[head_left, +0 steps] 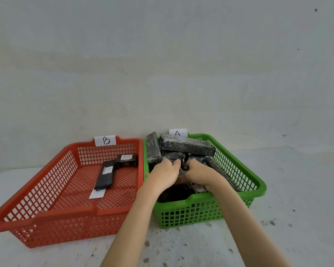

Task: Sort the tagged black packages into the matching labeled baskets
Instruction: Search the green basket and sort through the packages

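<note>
Fingers (176, 163) of both hands curl around one black package (181, 171) in the green basket (201, 197) marked A, seemingly turning it to find its tag, while the red basket (46, 214) marked B, left of them, holds two packages.

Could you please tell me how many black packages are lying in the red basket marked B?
2: a long package lies mid-basket, and a shorter package sits by the far wall of the red basket. None appear hidden.

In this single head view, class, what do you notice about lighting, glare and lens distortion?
Head view: soft, even light with faint shadows; pale glare on the wrapped black packages in the green basket; wide-angle bending at the red basket; the tags are blurry.
</note>
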`<state>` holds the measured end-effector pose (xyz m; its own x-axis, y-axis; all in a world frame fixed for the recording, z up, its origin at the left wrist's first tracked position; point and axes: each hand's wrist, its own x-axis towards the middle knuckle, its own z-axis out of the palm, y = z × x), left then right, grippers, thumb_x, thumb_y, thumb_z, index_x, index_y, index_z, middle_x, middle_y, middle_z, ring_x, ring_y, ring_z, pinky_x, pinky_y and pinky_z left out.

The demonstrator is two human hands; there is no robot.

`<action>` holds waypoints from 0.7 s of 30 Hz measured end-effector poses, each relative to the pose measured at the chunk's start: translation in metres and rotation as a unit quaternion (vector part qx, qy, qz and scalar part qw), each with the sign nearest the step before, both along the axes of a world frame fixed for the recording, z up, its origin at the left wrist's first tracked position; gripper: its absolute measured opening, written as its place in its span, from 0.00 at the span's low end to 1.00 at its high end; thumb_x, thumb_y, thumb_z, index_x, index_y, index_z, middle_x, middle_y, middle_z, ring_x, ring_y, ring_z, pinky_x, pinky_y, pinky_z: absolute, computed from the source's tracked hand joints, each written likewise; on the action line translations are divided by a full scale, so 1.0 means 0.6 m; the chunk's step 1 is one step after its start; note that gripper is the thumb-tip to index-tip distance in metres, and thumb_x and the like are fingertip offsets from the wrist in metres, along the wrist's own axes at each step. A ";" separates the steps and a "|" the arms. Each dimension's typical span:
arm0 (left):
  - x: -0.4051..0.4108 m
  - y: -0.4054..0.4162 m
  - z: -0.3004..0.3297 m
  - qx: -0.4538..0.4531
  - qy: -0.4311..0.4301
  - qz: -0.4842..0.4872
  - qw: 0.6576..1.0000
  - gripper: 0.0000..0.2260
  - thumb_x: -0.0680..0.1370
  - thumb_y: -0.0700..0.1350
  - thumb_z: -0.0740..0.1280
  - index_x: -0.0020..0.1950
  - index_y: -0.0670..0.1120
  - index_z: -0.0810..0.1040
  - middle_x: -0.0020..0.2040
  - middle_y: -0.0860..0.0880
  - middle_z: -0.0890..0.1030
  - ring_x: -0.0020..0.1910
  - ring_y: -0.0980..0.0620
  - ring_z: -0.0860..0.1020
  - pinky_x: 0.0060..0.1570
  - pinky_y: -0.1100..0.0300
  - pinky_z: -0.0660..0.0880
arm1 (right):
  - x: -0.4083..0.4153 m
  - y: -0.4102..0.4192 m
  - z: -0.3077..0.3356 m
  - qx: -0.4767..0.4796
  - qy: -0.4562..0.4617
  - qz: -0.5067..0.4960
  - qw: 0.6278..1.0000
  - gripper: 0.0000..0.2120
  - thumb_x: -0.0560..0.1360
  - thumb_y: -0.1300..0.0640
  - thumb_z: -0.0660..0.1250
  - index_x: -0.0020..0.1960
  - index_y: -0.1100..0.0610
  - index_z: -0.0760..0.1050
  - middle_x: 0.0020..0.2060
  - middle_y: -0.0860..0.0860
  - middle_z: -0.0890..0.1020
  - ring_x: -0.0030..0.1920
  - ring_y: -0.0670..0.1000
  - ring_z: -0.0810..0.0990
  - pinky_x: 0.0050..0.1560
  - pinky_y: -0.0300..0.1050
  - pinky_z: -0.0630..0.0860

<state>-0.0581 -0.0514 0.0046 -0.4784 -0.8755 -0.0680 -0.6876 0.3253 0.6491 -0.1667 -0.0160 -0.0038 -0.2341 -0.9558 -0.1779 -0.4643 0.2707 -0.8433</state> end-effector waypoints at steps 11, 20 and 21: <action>0.055 -0.036 0.039 0.079 0.317 0.112 0.938 0.39 0.76 0.67 0.45 0.76 0.39 0.55 0.73 0.37 0.64 0.70 0.39 0.67 0.68 0.45 0.65 | -0.006 0.059 0.084 -0.267 0.144 -0.020 0.953 0.14 0.70 0.60 0.71 0.54 0.60 0.74 0.42 0.48 0.78 0.41 0.49 0.79 0.44 0.46 0.80; 0.045 0.011 0.059 0.358 0.647 -0.131 0.661 0.09 0.66 0.42 0.67 0.41 0.42 0.86 0.44 0.43 0.84 0.39 0.47 0.84 0.42 0.56 0.81 | 0.024 0.068 0.106 -0.440 0.121 0.019 0.890 0.29 0.71 0.76 0.59 0.54 0.43 0.76 0.68 0.37 0.61 0.71 0.41 0.56 0.64 0.37 0.69; 0.041 0.008 0.055 0.347 0.659 -0.126 0.655 0.11 0.65 0.41 0.66 0.44 0.42 0.84 0.43 0.44 0.84 0.39 0.47 0.84 0.42 0.56 0.81 | 0.024 0.064 0.102 -0.426 0.053 -0.007 0.903 0.28 0.73 0.72 0.58 0.59 0.41 0.72 0.69 0.40 0.62 0.71 0.42 0.57 0.64 0.37 0.70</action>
<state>-0.0332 -0.0467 0.0377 -0.6454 -0.7343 0.2107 0.6382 -0.3667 0.6769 -0.1521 0.0225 0.0574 -0.2195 -0.7320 0.6450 -0.5555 -0.4497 -0.6994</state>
